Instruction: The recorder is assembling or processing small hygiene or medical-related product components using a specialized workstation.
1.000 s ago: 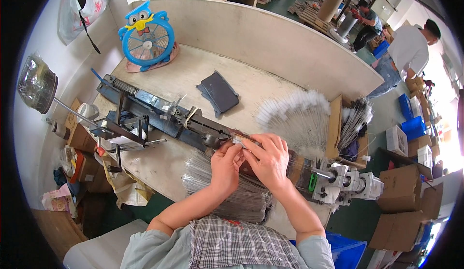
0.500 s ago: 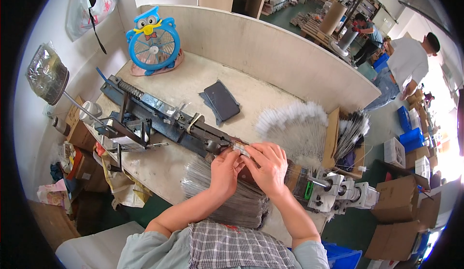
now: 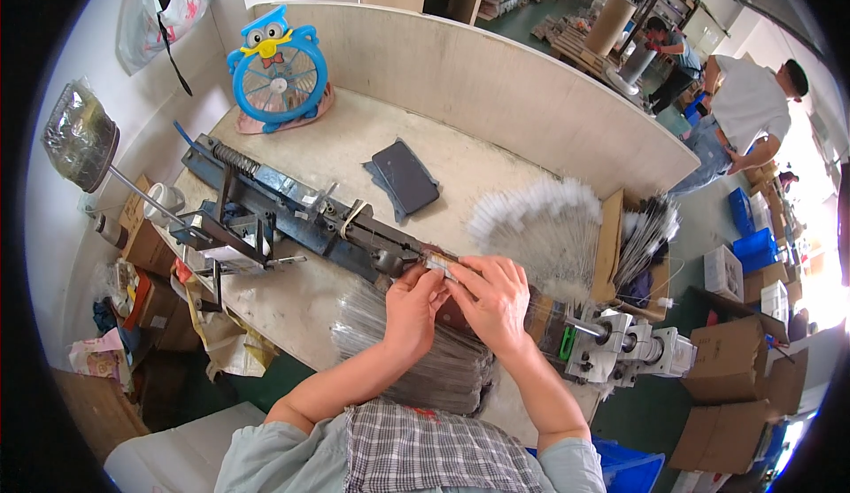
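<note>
Upper left of the frame, a blue owl fan stands on the desk. At centre, the left hand and right hand pinch a small packet against the long machine, above stacked bags. White brushes fan out to the right.
</note>
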Demonstrator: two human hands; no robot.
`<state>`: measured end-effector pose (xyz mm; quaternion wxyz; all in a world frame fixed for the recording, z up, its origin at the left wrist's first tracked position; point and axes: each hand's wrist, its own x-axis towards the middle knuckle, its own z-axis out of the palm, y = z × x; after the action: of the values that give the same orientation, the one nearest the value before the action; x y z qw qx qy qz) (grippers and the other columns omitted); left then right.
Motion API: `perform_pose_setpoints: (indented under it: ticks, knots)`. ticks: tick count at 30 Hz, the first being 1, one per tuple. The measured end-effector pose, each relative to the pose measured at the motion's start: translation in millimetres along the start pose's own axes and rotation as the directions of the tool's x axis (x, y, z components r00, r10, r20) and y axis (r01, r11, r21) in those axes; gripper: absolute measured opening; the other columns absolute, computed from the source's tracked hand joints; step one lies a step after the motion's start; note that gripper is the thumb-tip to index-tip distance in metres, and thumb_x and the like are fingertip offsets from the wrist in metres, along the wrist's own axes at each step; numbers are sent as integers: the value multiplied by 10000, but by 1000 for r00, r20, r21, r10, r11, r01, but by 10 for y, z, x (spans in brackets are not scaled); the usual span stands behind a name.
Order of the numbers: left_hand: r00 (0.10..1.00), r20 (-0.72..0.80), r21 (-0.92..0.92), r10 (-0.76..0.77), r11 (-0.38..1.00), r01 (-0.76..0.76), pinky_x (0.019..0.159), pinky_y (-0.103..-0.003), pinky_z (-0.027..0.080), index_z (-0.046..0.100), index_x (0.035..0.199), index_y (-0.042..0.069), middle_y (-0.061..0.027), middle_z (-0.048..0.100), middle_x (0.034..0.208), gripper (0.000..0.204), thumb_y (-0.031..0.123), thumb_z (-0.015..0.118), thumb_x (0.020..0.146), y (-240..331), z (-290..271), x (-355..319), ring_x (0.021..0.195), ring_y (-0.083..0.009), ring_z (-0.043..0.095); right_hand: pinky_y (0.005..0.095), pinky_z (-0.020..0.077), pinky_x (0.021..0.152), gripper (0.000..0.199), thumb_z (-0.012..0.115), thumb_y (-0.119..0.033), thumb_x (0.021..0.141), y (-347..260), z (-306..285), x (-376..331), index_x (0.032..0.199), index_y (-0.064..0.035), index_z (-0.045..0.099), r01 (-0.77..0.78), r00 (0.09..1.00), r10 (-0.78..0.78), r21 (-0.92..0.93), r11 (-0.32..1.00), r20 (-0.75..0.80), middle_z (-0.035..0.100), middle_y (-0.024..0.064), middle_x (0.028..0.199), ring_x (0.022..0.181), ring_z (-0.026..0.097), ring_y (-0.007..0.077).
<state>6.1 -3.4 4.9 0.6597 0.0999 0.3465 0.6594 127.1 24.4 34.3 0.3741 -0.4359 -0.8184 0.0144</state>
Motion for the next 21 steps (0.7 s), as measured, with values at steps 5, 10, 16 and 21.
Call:
perform_pose_setpoints:
  ticks: [5,10,16,21]
  knots:
    - [1000,-29,2,-14,1000,14,777,-279,456,555,926,64,-24,611,909,70,64,577,859,21,-7,-2,840,-120,596,344,424,765,215,730,-151,670,-17,0,15,878,-114,694,7,1000,-7,2,1000,7,638,4,912,866,584,204]
    - [999,-30,-34,-11,999,10,745,-253,466,558,980,34,-34,602,918,118,31,562,861,18,-13,21,815,-97,589,351,421,760,239,716,-151,679,-2,16,36,914,-126,681,16,999,-17,19,1000,31,627,1,924,893,578,204]
    - [998,5,-64,-60,996,61,809,-334,462,534,1007,51,-41,600,935,269,305,491,929,34,21,25,862,-159,590,358,420,763,191,711,-183,680,-81,-298,143,854,-111,678,-32,999,32,-7,999,37,622,9,885,887,569,209]
    - [997,-13,-10,-80,997,79,885,-367,441,472,1118,28,-106,551,1065,593,576,393,907,20,-44,26,983,-214,546,372,422,707,98,658,-137,671,179,-228,-114,756,-93,633,6,974,23,-129,992,224,583,22,744,772,549,232]
